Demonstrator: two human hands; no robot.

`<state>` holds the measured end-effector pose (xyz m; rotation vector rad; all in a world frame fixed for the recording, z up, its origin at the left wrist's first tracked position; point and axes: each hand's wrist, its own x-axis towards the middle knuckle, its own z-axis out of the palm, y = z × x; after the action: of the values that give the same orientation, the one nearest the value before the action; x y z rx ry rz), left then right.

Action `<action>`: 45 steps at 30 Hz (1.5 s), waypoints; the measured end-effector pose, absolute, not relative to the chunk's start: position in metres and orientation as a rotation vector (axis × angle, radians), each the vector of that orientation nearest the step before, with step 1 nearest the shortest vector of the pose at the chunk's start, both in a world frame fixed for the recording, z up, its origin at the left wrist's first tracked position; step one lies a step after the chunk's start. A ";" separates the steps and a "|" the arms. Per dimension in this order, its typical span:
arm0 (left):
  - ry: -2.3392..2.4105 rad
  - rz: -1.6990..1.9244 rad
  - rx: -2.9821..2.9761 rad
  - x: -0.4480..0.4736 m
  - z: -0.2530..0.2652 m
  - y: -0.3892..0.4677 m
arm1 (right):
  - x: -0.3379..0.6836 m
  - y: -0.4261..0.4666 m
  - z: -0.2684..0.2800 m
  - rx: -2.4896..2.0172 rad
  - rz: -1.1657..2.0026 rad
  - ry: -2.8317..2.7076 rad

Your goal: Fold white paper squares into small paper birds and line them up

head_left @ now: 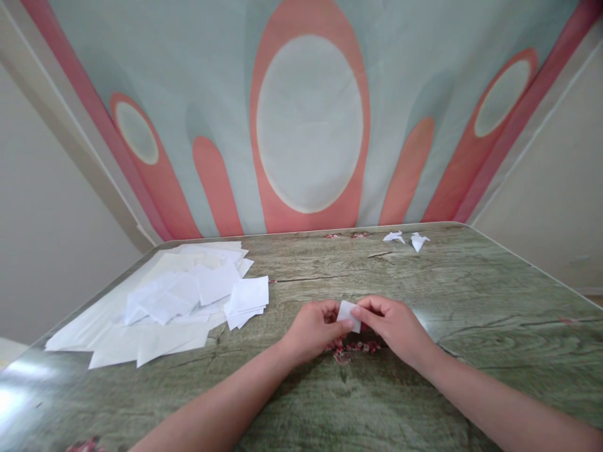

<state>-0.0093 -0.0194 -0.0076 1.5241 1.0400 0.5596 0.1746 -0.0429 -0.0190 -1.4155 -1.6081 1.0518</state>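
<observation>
A small folded piece of white paper (348,312) is held between my two hands, above the middle of the table. My left hand (316,328) pinches its left and lower side, the thumb lying across the front. From the other side, my right hand (393,323) grips the upper right edge between thumb and fingers. The fingertips behind the paper are partly hidden. Printed red flowers (346,350) show on the tabletop just below the hands.
A spread pile of white paper sheets (113,326) covers the table's left side, with a small stack of paper squares (248,296) at its right edge. Two small folded paper figures (394,236) lie at the back right. A patterned curtain (308,220) hangs behind the wood-grain table (494,282).
</observation>
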 end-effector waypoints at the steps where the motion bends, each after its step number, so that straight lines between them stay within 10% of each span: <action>1: 1.010 0.551 1.474 -0.009 -0.007 -0.019 | 0.175 -0.042 -0.020 -1.421 1.060 -1.578; 25: 0.962 0.622 1.417 0.001 -0.012 -0.027 | 0.176 -0.047 -0.020 -1.121 0.446 -1.806; 45: 0.884 0.560 1.153 0.005 -0.006 -0.033 | 0.174 -0.043 -0.022 -1.256 1.132 -1.491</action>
<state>0.0055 -0.0325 -0.0056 1.1535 0.8841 0.5599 0.1736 -0.0432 -0.0222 -1.2562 -1.4911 1.1322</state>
